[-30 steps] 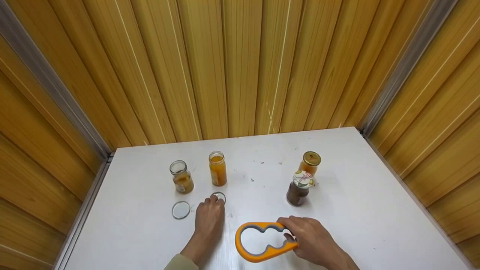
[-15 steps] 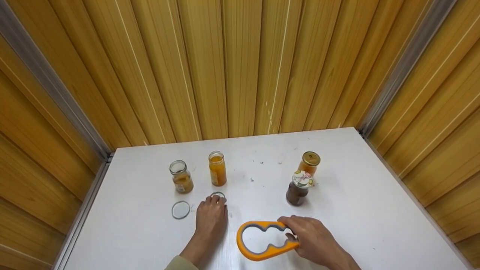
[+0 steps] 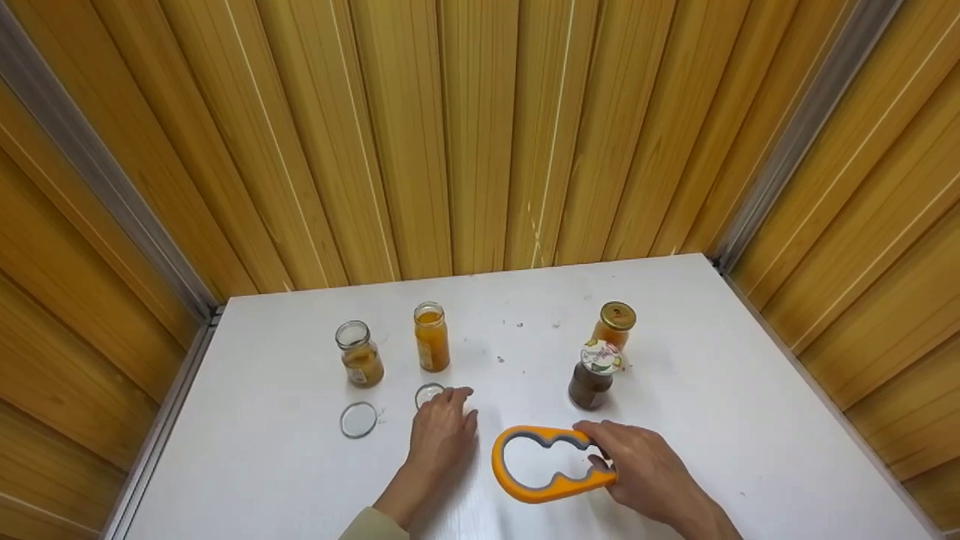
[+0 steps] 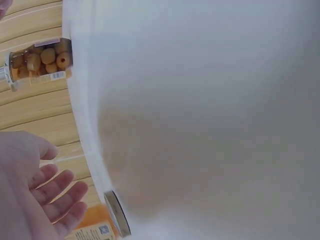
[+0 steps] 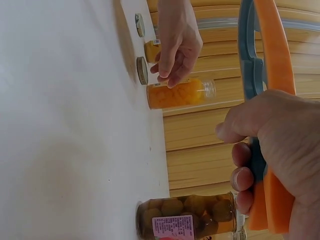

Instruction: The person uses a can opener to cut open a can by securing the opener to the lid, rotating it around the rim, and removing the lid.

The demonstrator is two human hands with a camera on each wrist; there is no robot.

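Right hand [image 3: 649,465]: clamped round one end of the orange opener [image 3: 559,490], fingers and thumb curled; tool is held over the near part of the bench [image 3: 712,420], right of centre.
Opener hold: loop points to left edge; gripping at one end probably keeps the notched gap clear.
Left hand [image 3: 444,427]: fingers apart, relaxed, nothing in them; appears just above the near lid [image 3: 426,396], hiding part of it.
Spare lid [image 3: 358,419]: flat, toward left edge. Each lid lies in front of an uncapped jar, likely so pairs stay matched.
Dark jar [image 3: 591,386]: upright, right half, patterned lid on.
Uncapped jars: short jar [image 3: 361,366] nearer left edge, tall orange jar [image 3: 433,345] beside it, apart; grouped, I'd guess, to split them from lidded ones.
Gold-lidded jar [image 3: 611,334]: behind dark jar, toward far-right corner; can't tell if they touch.
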